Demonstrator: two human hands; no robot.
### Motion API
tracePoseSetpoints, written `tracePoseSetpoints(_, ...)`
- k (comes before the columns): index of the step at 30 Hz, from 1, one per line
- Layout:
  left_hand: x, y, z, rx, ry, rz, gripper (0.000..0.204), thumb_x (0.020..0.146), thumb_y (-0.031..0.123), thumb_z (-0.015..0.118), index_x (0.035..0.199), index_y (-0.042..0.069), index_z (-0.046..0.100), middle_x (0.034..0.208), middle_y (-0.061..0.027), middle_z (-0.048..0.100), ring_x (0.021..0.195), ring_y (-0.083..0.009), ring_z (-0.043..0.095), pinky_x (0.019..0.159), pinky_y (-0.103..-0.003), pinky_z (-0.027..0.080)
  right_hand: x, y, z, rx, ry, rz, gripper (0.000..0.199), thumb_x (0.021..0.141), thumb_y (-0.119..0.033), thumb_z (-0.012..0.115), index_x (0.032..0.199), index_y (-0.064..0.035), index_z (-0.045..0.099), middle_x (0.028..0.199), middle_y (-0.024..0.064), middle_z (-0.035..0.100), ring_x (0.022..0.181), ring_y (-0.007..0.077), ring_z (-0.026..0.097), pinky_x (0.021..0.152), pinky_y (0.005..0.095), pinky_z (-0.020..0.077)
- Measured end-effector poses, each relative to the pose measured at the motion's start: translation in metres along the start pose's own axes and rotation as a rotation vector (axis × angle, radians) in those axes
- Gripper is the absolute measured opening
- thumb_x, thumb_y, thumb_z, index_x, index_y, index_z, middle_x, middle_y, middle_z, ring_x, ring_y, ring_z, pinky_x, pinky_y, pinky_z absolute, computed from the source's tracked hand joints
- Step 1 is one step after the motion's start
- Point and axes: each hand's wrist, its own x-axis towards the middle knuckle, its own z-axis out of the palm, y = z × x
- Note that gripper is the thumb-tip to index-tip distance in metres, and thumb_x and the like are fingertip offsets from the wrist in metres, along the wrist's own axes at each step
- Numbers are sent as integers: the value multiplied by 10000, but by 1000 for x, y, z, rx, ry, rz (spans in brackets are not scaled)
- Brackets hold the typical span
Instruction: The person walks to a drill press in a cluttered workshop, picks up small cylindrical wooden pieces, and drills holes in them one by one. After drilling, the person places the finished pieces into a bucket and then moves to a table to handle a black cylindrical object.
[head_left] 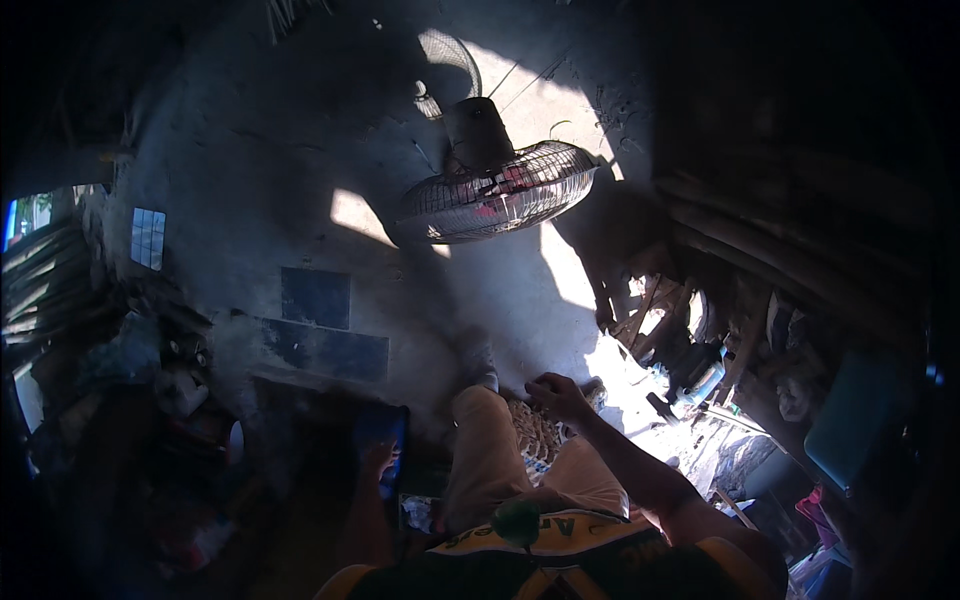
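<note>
My right hand (558, 398) hovers over my right knee, with its fingers loosely bent and apart and nothing visible in them. In deep shadow on the left, my left hand (378, 455) overlaps a flat, dark rectangular thing with a blue face (395, 430). Whether the fingers grip it is too dark to make out. My legs in light trousers (485, 455) are bent below me, and a brown and white patterned surface (537, 437) shows between them. Ahead of me is a caged fan (500, 195) with a dark motor housing and reddish parts behind its wire grille.
Two dark rectangular patches (315, 297) mark the grey surface ahead on the left. Thick logs (800, 255) and sticks crowd the right side. Near them lie a pale blue bottle-like thing (705, 382), a teal panel (850, 420) and a pink cloth-like piece (815, 510). Shadowed clutter fills the left.
</note>
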Motion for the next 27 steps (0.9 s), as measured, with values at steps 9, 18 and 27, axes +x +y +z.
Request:
tracePoseSetpoints(9,-178,212,67,-1572,-1043,729,682,1026,545,425,1506,74,313,1483,-150,400,1322,-331,429,1084,-487,382,18,-116,152,-353,43,-542,457,1000,-380,498,1252,-3,552,1273,236,526,1227,381,481,1020,468,392)
tracePoseSetpoints(18,-236,297,89,-1565,-802,1337,449,1049,356,368,1388,74,452,1305,-118,534,1271,-177,499,1076,-298,372,-55,-234,134,-954,202,-810,610,941,-440,574,1364,-10,483,1438,266,439,1380,421,381,1133,507,292)
tracePoseSetpoints(27,-240,317,-34,-1344,-761,594,303,995,351,437,1074,164,661,970,-52,709,1012,-327,633,751,-464,513,109,-375,24,-830,601,-1023,362,892,-347,665,1052,-24,645,1030,175,659,992,366,637,872,483,484)
